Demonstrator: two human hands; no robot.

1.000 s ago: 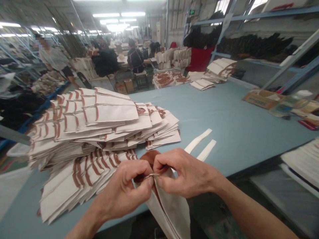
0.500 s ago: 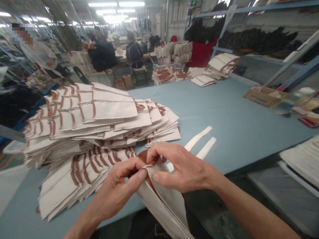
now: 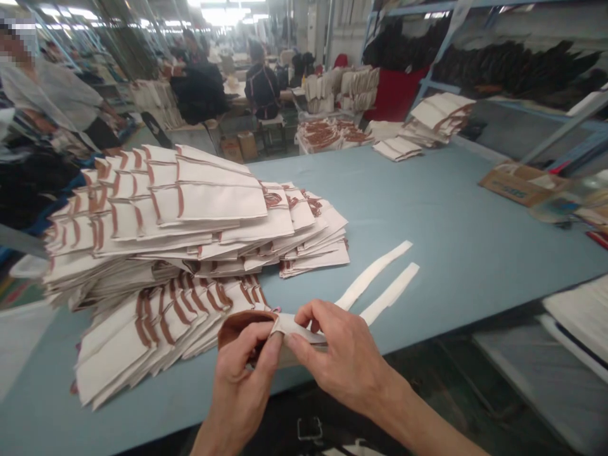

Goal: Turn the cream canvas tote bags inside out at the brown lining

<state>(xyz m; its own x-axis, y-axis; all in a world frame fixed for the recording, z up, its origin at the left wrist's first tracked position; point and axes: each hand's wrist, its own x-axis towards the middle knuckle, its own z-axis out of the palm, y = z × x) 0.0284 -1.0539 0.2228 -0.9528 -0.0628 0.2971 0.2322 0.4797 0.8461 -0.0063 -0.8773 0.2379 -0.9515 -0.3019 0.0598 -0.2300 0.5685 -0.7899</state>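
Right at the bottom we've got both hands up close. Our left hand [image 3: 242, 380] and our right hand [image 3: 342, 361] are both pinched tight on the same fabric piece [image 3: 291, 325]. Thumbs and fingertips meet on its cream edge, and it's held in the air just over the near edge of the counter [image 3: 427, 209]. The piece is cream with a brown inside [image 3: 236, 320] showing on the left-hand side, curled open a bit. Whatever hangs below our hands, we can't really make out.

Just behind the hands there's a fanned row of cream bags [image 3: 142, 335] with brown trim. They lie flat on the counter, overlapping like cards. Right of that, two loose cream strips [image 3: 375, 275] lie side by side, close but not touching, angled away from us. Behind the fanned row sits a much taller pile [image 3: 190, 202] of the same bags, slumped and spread toward the right.

Farther across the blue counter, well apart from all that, a cardboard box [image 3: 520, 180] sits on the right side. At the far end there are smaller stacks [image 3: 396, 149] of cream pieces. Past the counter a seated person [image 3: 263, 88] has their back to us, and another person [image 3: 57, 104] stands off to the left. On the right, blue shelving [image 3: 560, 130] holds dark stuff.
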